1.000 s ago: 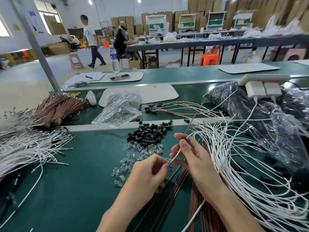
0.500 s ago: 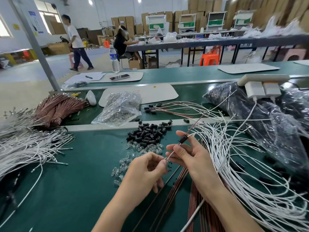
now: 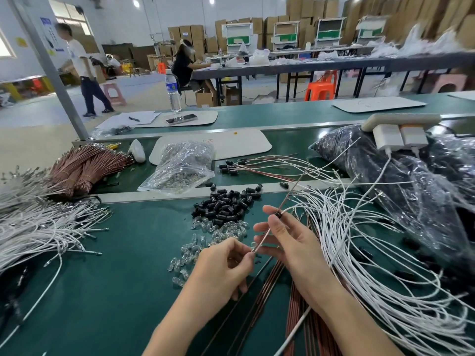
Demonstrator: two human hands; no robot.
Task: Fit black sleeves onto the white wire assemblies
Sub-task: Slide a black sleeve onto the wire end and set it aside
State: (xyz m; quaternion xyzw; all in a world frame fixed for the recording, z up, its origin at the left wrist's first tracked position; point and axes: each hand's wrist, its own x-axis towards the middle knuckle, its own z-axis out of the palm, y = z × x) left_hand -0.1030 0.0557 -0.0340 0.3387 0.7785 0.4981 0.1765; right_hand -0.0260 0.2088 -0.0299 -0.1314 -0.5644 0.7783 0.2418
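Observation:
My left hand (image 3: 223, 263) pinches the near tip of a thin wire (image 3: 263, 237) between thumb and forefinger. That wire runs up and to the right across my right hand (image 3: 288, 242), whose thumb and fingers hold it. A small black sleeve (image 3: 277, 215) sits on the wire just above my right thumb. Behind my hands lies a pile of loose black sleeves (image 3: 227, 204). White wire assemblies (image 3: 359, 240) spread in a tangle to the right.
Small clear glass bulbs (image 3: 205, 240) lie scattered under the sleeve pile. Brown wires (image 3: 270, 291) lie below my hands. More white wires (image 3: 38, 227) and a brown bundle (image 3: 84, 165) lie left. Plastic bags (image 3: 182, 165) and a dark bag (image 3: 385, 181) sit behind.
The black sleeve has slid up the wire away from my left hand. My right hand opened out along the wire. A person in the background walked left.

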